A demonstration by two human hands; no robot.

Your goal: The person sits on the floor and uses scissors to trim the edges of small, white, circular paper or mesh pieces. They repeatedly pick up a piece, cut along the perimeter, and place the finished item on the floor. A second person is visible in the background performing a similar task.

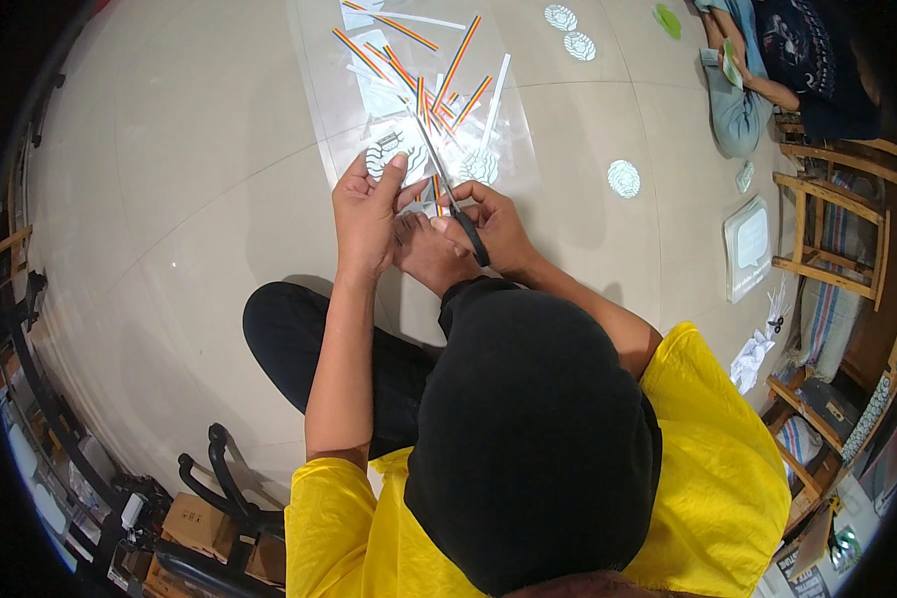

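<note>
My left hand [370,198] pinches a white sheet piece printed with a dark wavy round pattern [396,158], thumb on top. In my right hand [489,220] are black-handled scissors [468,238]; their blades point up and to the left, beside the right edge of the held piece. Whether the blades touch it I cannot tell. Beyond the hands, striped strips in red, yellow and blue [460,60] and white strips [497,101] lie scattered on a clear plastic sheet [523,161]. Another round patterned piece [477,164] lies just right of the scissors.
My bare foot [433,254] is close below my hands. Several round patterned cutouts [623,179] lie on the tiled floor to the right. A seated person [807,67] holds a green piece at the upper right. Wooden frames [830,232] stand right; a black chair base [232,493] lower left.
</note>
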